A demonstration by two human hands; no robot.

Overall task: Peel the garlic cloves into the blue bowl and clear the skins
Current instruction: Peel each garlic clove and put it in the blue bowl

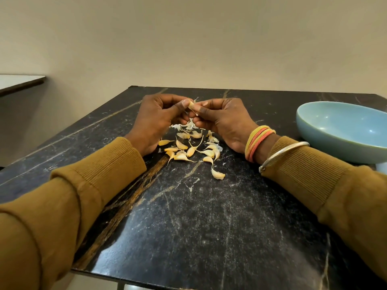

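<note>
One pale yellow garlic clove (191,105) sits raised above the black marble-patterned table (209,227), pinched between the thumbs and fingertips of both hands. The left hand (155,122) and the right hand (226,120) are each curled around it. A thin white skin wisp sticks up from its tip. Below, roughly a dozen unpeeled yellowish cloves (191,151) with tapering tails lie scattered, and a few white papery skin scraps (178,127) lie at the far edge. One glossy light-blue ceramic bowl (326,143) stands well apart on the right.
</note>
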